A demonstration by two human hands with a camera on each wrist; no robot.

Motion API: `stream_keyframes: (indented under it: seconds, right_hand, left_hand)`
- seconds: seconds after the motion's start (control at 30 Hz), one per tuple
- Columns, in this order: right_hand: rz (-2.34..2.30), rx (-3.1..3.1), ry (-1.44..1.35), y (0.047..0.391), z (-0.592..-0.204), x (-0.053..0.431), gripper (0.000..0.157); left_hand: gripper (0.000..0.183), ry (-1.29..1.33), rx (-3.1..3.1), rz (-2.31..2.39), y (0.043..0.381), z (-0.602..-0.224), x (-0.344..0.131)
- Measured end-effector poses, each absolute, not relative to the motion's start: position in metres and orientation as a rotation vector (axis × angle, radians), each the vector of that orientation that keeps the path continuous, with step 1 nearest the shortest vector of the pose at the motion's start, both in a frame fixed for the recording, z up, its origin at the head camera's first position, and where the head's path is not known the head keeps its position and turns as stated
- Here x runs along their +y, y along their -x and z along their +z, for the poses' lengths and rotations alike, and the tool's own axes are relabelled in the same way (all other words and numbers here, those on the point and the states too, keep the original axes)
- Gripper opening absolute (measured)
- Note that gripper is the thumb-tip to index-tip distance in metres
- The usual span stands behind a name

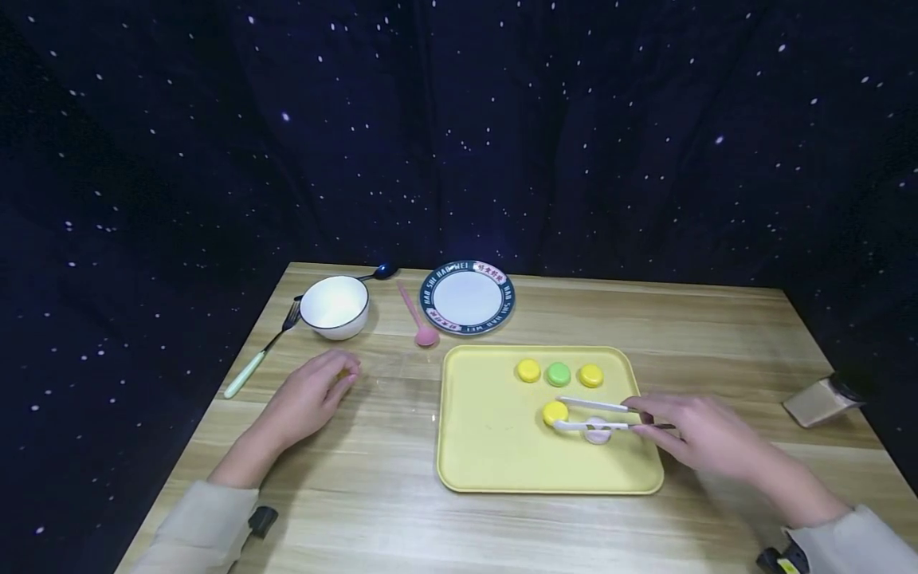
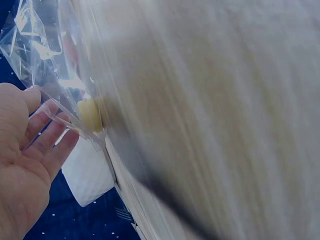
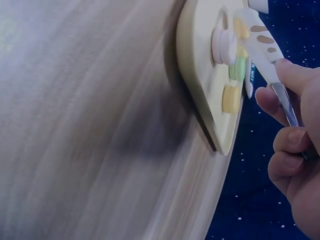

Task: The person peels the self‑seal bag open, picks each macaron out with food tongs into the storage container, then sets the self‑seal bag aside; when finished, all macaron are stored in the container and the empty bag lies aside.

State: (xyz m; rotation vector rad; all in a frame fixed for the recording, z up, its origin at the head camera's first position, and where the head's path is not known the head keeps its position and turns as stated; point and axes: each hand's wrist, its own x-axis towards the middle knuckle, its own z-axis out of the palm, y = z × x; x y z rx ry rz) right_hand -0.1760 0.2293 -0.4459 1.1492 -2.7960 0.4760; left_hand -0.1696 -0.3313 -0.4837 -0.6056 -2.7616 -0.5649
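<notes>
My right hand point(image 1: 699, 426) grips a pair of white tongs point(image 1: 591, 403) with metal handles; brown spots show on one arm in the right wrist view. Their tips straddle a yellow macaron point(image 1: 555, 412) on the yellow tray point(image 1: 495, 458). A pale pink macaron point(image 3: 223, 46) sits partly beneath the lower arm of the tongs. Behind them stand a green macaron point(image 1: 559, 374) and two yellow macarons, one at the left point(image 1: 528, 370). My left hand point(image 1: 311, 399) pinches a clear plastic bag point(image 2: 52, 55) at its edge. A yellow piece point(image 2: 90, 115) shows behind the plastic, by the fingers.
Beyond my left hand stand a white bowl point(image 1: 335, 307), a fork point(image 1: 261, 351) with a pale green handle and a dark spoon point(image 1: 385, 272). A pink spoon point(image 1: 426, 336) and a blue-rimmed plate point(image 1: 468, 298) lie behind the tray. At far right lies a dark-capped jar point(image 1: 819, 402).
</notes>
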Motion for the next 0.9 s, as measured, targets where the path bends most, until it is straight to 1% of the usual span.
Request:
stream_keyframes:
  seconds: [0.27, 0.43, 0.6, 0.73, 0.9]
  right_hand:
    - [0.425, -2.833, -1.143, 0.173, -0.448, 0.228, 0.03]
    - [0.539, -2.825, -1.161, 0.174, -0.44, 0.233, 0.03]
    - [0.672, -2.852, -1.117, 0.177, -0.431, 0.234, 0.028]
    - [0.692, -2.81, -1.116, 0.183, -0.429, 0.222, 0.027]
    - [0.643, -2.674, -1.157, 0.192, -0.433, 0.187, 0.025]
  left_hand:
    - [0.008, 0.608, -2.747, -0.563, 0.169, -0.485, -0.333]
    - [0.005, 0.593, -2.753, -0.567, 0.168, -0.485, -0.333]
    - [0.005, 0.577, -2.76, -0.58, 0.168, -0.486, -0.333]
    - [0.005, 0.573, -2.76, -0.583, 0.168, -0.486, -0.332]
    - [0.006, 0.57, -2.76, -0.589, 0.169, -0.487, -0.332]
